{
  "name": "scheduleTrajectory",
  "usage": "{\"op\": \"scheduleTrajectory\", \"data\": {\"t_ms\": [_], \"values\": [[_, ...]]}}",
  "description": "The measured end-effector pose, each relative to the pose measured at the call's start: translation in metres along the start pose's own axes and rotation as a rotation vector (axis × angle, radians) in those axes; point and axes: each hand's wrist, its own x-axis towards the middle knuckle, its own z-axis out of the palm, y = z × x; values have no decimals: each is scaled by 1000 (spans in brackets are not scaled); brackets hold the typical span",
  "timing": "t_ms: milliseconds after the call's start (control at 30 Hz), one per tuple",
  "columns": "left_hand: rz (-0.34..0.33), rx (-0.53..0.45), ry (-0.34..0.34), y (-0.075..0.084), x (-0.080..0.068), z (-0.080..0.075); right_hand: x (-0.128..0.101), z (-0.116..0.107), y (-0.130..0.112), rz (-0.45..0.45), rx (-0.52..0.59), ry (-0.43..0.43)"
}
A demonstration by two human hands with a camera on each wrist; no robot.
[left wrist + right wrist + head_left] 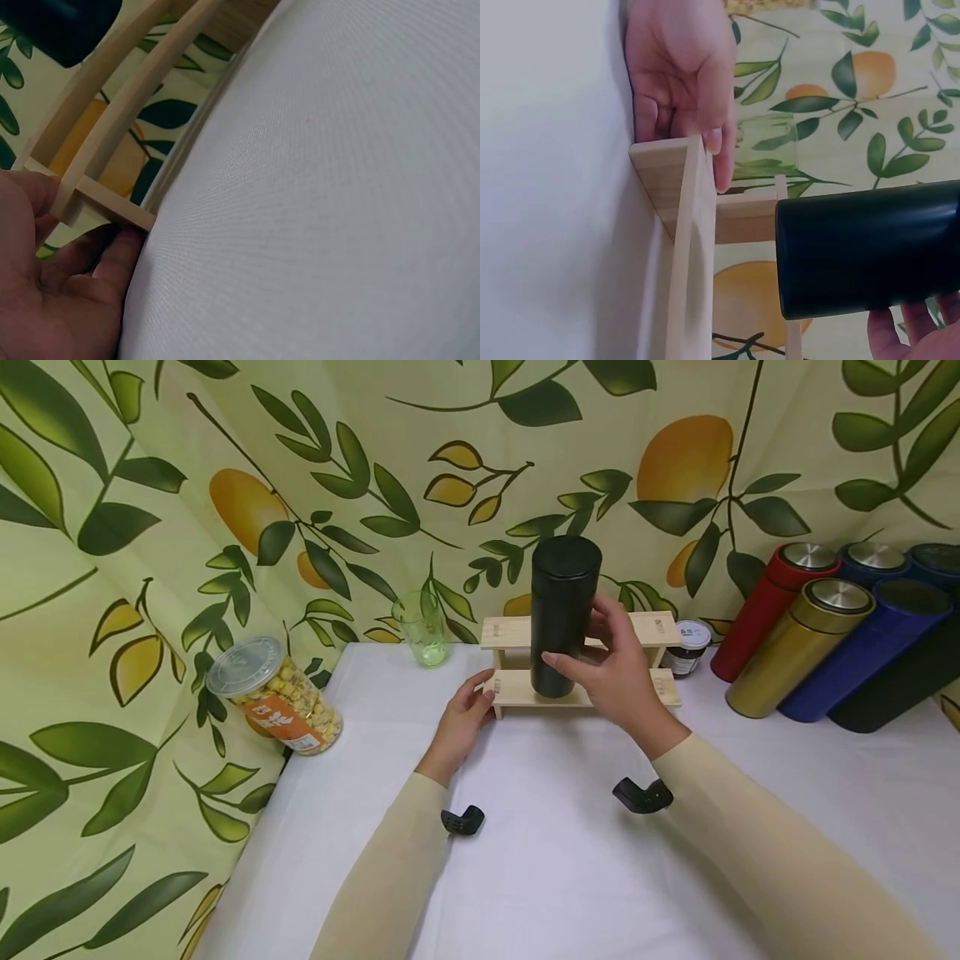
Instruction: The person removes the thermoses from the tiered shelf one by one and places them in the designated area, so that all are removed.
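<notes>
A black flask [562,614] stands upright on the lower step of a small two-step wooden rack [517,687] at the back of the white table. My right hand [611,664] grips the flask's lower right side, fingers curled round it. In the right wrist view the black flask [866,251] shows above the wooden rack [686,225], with fingertips [907,334] at its edge. My left hand [468,706] holds the rack's left end, thumb on top. In the left wrist view my left hand's fingers [67,255] pinch the wooden rack [112,206] at its corner.
A clear green glass [423,627] stands left of the rack, and a snack jar [277,693] leans at the table's left edge. Several coloured flasks [817,643] lean at the right, with a small dark jar [686,647] beside the rack. A leaf-print cloth hangs behind.
</notes>
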Motion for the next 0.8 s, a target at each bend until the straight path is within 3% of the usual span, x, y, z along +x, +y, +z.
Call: {"op": "scheduleTrajectory", "data": {"t_ms": [267,567,800], "values": [[-8,24,4,0,0,0,-25,-28,-6,-28,-35,75],[-13,4,18,1,1,4,-52,-76,-3,-26,-55,206],[-26,18,41,0,0,4,-72,-108,-1,62,-195,303]]}}
